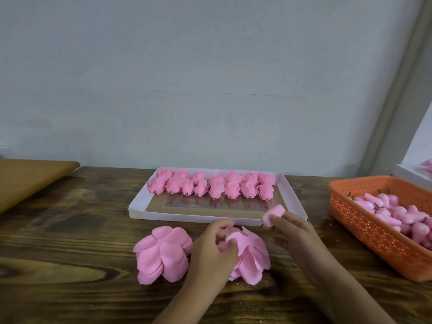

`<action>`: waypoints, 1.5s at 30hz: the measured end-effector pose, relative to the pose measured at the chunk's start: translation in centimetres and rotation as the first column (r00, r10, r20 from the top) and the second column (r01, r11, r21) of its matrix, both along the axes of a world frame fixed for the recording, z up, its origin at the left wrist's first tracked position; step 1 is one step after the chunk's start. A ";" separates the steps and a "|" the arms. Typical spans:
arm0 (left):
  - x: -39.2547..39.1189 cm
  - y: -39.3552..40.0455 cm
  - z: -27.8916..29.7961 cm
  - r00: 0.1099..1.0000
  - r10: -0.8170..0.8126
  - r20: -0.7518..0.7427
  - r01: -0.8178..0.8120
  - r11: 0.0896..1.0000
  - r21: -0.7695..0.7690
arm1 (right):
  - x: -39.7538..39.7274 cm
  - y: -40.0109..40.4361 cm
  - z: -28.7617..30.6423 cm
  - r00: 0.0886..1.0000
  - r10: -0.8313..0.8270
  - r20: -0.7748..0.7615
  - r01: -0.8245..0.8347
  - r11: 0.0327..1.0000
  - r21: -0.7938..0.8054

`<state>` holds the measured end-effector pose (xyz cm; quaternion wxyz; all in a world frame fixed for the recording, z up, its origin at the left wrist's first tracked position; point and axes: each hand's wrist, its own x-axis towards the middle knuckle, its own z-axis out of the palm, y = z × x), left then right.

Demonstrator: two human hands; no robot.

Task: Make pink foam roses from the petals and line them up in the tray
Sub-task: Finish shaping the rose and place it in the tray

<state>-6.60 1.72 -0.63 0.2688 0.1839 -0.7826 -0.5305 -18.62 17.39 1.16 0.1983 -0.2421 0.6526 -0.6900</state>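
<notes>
Roses [211, 187] already made fill the far end of your tray [293, 198], two rows of them lying side by side across its width, their dark stubs pointing toward you. Your counter [70, 230] is dark wood with heavy grain, and the tray sits on it just past your hands, its near half showing bare cardboard. An orange basket [374, 232] stands on the counter well to your right, holding a heap of small pink buds [397, 215] with dark stems.

Between you and the tray lie two piles of petals. The left petal stack [161, 253] rests flat on the counter, just beside your left wrist and untouched. The right petal stack [250, 256] is under your left hand [210, 249]: that grip has its fingers curled in and pinching the top petal at the pile's near-left edge, lifting it off the rest.

Your right hand [289, 230] hovers over the tray's near right corner, above and just right of that pile. Its grip pinches a small pink bud [273, 215] between thumb and fingertips, the bud sticking out past the fingertips toward the tray and clear of the petals below.

A lighter wooden board [30, 176] sits at the far left.
</notes>
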 end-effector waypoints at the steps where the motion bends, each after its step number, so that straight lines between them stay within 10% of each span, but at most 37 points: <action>1: 0.0 -0.1 0.2 1.000 0.008 -0.031 -0.006 0.998 0.058 | 0.0 0.0 -0.3 1.000 0.007 0.018 -0.007 1.000 -0.016; 9: -0.2 -0.6 0.5 0.985 0.054 -0.165 0.022 0.905 0.425 | 1.7 -1.1 -1.5 0.993 0.116 0.010 -0.115 0.991 -0.072; 45: 0.7 -0.6 1.9 0.900 -0.078 -0.429 0.381 0.620 0.686 | 3.5 -1.9 -0.9 0.953 0.278 0.122 -0.249 0.945 -0.211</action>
